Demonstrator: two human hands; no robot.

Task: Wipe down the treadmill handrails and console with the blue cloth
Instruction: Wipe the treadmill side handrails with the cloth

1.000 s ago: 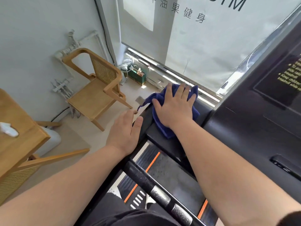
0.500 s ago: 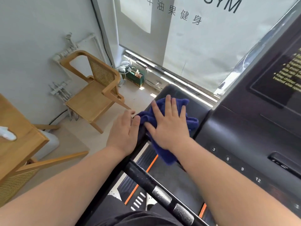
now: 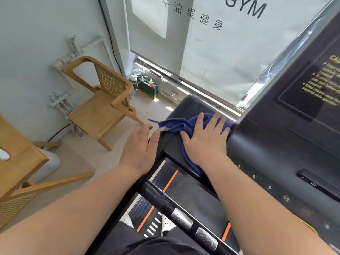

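Blue cloth (image 3: pixel 176 126): judged soft, light, floppy; bunched on the console ledge (image 3: pixel 191 105) under right hand (image 3: pixel 206 142), fingers spread flat, pressing; best palmed mid-bunch; left hand (image 3: pixel 141 150), at 9 o'clock, straight-fingered, holds nothing.

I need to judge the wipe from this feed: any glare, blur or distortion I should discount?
Head view: daylight glares off the window sill. Head view: the caution text on the console is smeared near the right edge, and the wide-angle lens bows straight lines there. Head view: the blue cloth and right hand are sharp.
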